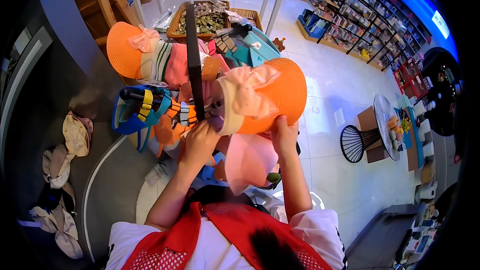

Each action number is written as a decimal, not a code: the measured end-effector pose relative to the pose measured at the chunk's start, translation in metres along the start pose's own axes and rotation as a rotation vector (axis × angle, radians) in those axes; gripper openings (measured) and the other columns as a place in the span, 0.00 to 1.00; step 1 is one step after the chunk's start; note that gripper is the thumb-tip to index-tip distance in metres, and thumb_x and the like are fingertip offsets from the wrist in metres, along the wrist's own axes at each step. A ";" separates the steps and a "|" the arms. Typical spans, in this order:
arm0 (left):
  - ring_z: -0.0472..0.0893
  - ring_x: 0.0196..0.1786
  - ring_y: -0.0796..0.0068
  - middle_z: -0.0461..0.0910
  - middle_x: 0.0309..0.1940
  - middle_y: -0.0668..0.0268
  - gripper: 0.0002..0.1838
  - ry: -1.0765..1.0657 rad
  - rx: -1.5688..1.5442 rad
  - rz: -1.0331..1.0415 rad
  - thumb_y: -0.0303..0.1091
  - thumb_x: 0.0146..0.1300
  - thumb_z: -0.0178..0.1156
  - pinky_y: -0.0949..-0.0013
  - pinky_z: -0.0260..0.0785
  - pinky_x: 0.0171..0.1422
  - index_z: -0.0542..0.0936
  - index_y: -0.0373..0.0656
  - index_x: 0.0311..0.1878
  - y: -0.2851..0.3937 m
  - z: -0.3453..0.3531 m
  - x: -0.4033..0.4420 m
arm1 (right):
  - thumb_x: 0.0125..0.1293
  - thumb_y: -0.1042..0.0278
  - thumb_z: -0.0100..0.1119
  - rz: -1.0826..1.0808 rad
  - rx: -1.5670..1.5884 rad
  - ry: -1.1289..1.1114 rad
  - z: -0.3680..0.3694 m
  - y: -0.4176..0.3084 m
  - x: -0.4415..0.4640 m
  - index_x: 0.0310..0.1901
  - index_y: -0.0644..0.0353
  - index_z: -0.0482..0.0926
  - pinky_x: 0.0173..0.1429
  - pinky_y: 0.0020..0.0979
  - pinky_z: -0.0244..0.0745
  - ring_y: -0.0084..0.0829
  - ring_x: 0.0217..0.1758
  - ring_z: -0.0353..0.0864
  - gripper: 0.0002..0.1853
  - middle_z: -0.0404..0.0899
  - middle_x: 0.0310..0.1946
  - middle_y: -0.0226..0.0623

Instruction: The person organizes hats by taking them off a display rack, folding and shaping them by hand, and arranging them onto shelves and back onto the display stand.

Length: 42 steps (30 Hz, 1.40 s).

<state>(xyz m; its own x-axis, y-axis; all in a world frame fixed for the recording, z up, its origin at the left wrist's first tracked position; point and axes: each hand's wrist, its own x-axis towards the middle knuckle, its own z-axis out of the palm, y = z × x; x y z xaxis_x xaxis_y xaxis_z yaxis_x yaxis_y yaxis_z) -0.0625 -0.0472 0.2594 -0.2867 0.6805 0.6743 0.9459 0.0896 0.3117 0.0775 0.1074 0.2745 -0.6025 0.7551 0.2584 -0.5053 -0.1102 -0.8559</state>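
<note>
An orange sun visor (285,90) with a pale pink bow and cream band is held up at the centre. My right hand (285,137) pinches its lower brim. Against the left end of its band rests my left hand (201,142), fingers curled, beside a dark upright bar (194,60). Below the visor hangs a pink hat (250,160). On the rack behind the bar, another orange visor (125,50) sits next to striped and pink hats. Blue visors (131,115) and clips in yellow, orange and grey cluster left of my left hand.
Wicker baskets (175,26) of small packets stand behind the rack. Caps (77,135) hang at the left. A round table (385,125) and a black wire stool (352,142) stand on the right, with shelves (350,20) of goods farther back.
</note>
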 end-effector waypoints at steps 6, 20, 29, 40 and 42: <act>0.74 0.38 0.59 0.73 0.32 0.57 0.09 -0.242 0.011 -0.271 0.28 0.51 0.54 0.65 0.67 0.44 0.72 0.34 0.34 0.012 -0.001 -0.014 | 0.59 0.64 0.54 -0.108 -0.200 0.016 -0.006 0.014 -0.010 0.43 0.66 0.72 0.41 0.24 0.70 0.23 0.36 0.73 0.15 0.75 0.36 0.31; 0.64 0.59 0.54 0.64 0.54 0.46 0.26 -0.079 -0.921 -0.627 0.27 0.58 0.46 0.64 0.55 0.60 0.54 0.33 0.60 -0.028 0.056 -0.022 | 0.57 0.57 0.57 -0.268 -0.116 0.185 -0.017 0.021 -0.007 0.43 0.68 0.69 0.41 0.27 0.70 0.25 0.36 0.74 0.21 0.74 0.36 0.35; 0.69 0.53 0.59 0.66 0.50 0.50 0.28 0.184 -0.825 -0.627 0.27 0.57 0.46 0.67 0.60 0.54 0.52 0.35 0.61 -0.005 0.072 -0.017 | 0.59 0.61 0.55 -0.346 -0.099 0.264 0.004 0.016 -0.023 0.44 0.70 0.68 0.38 0.25 0.71 0.26 0.35 0.75 0.19 0.75 0.36 0.36; 0.74 0.38 0.47 0.73 0.36 0.44 0.23 0.141 -0.451 -0.601 0.33 0.49 0.58 0.56 0.67 0.39 0.64 0.34 0.47 -0.002 0.059 -0.012 | 0.64 0.66 0.47 -0.394 -0.387 0.519 0.019 0.024 -0.015 0.38 0.72 0.71 0.36 0.25 0.70 0.25 0.33 0.74 0.13 0.75 0.33 0.38; 0.75 0.35 0.47 0.73 0.35 0.45 0.23 0.135 -0.452 -0.634 0.34 0.47 0.60 0.55 0.68 0.36 0.65 0.34 0.45 -0.001 0.062 -0.011 | 0.64 0.67 0.46 -0.438 -0.449 0.535 0.014 0.027 -0.011 0.38 0.72 0.71 0.38 0.25 0.70 0.24 0.34 0.73 0.13 0.75 0.34 0.39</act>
<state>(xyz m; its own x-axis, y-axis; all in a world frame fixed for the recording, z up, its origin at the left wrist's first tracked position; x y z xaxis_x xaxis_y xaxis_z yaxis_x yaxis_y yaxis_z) -0.0513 -0.0095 0.2101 -0.7939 0.5017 0.3437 0.4512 0.1070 0.8860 0.0614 0.0869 0.2550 0.0246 0.8881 0.4591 -0.2625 0.4488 -0.8542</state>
